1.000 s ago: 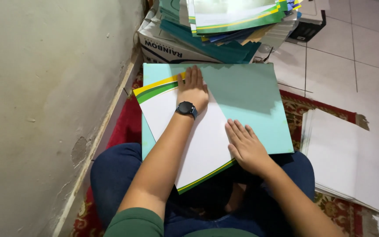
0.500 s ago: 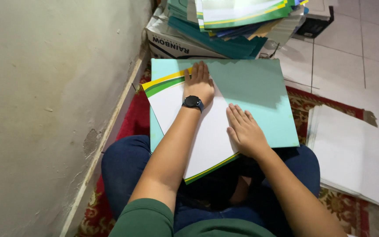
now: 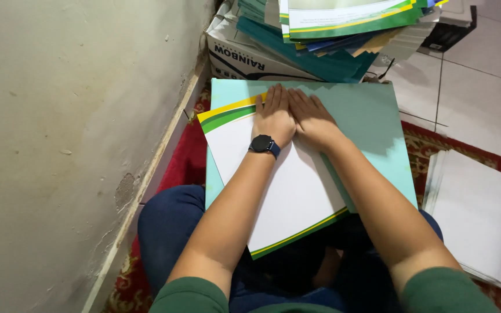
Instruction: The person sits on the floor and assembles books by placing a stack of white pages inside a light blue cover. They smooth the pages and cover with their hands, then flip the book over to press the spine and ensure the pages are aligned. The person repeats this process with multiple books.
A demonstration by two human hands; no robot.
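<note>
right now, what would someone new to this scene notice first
Both hands lie flat, side by side, near the top of a white sheet with green and yellow bands: the left hand, with a dark wristwatch, and the right hand. The sheet rests on a pale teal folder across the person's lap. Just beyond, an untidy stack of folders and papers sits by the wall.
</note>
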